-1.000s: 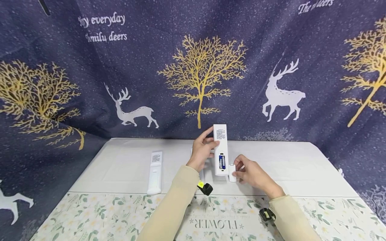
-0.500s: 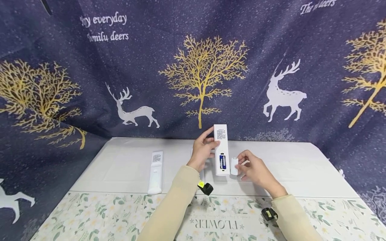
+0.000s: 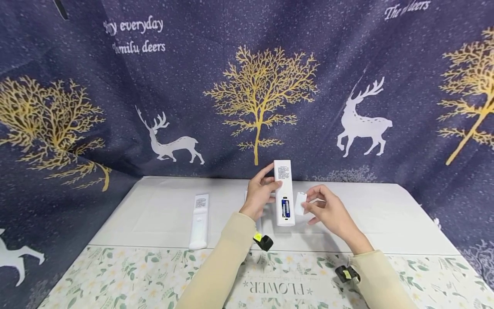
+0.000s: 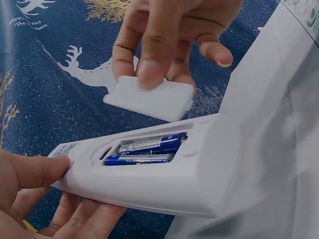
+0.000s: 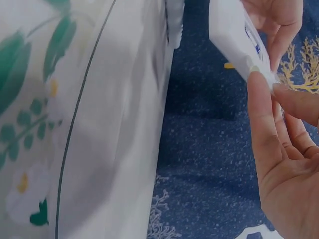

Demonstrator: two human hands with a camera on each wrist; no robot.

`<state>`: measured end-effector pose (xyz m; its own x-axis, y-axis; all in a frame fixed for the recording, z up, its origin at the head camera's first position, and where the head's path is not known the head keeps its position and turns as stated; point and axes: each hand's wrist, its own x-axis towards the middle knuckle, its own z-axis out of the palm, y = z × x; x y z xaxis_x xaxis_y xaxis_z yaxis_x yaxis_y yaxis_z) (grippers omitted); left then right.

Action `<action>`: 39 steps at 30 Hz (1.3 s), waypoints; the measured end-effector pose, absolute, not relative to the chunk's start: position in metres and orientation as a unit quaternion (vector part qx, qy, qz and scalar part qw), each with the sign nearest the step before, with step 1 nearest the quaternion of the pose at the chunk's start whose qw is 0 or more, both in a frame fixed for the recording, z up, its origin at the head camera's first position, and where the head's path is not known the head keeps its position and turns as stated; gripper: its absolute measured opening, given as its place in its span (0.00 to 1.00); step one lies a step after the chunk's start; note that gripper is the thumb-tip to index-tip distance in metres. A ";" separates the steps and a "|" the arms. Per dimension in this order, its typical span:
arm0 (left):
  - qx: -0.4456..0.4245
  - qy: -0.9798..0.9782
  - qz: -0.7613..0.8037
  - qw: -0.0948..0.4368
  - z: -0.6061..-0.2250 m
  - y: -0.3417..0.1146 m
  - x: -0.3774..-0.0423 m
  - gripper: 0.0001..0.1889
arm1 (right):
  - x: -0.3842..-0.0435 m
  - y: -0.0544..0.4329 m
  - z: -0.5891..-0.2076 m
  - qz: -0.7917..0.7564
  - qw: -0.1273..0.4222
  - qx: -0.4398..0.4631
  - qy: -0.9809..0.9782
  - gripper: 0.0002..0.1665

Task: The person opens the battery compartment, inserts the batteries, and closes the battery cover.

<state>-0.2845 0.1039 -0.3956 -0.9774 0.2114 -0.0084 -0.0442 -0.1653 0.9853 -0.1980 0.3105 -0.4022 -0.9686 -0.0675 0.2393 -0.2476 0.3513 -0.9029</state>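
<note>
My left hand (image 3: 259, 195) grips a white remote control (image 3: 284, 184) along its side, back turned toward me. Its battery compartment is uncovered, and two blue batteries (image 4: 149, 149) lie side by side inside, as the left wrist view shows. Just right of the remote, my right hand (image 3: 333, 214) pinches a small white battery cover (image 3: 301, 203) between thumb and fingers. In the left wrist view the cover (image 4: 149, 97) is tilted and hovers apart from the remote (image 4: 144, 191), over the compartment side. The right wrist view shows the cover nearly edge-on, largely hidden by fingers.
A second white remote (image 3: 199, 223) lies face down on the white table (image 3: 162, 214) to the left. Something white and flat (image 3: 258, 225) lies partly hidden behind my left wrist. A floral cloth (image 3: 127, 274) covers the near edge; a dark blue curtain (image 3: 247, 25) hangs behind.
My right hand has raised the battery cover and moved slightly away and to the right, turning the cover to a tilt. My left hand and the remote have barely moved.
</note>
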 end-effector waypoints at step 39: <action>0.092 0.651 0.747 0.099 -0.396 0.106 -0.284 0.33 | -0.194 0.288 -0.408 0.460 0.148 0.173 -0.858 0.22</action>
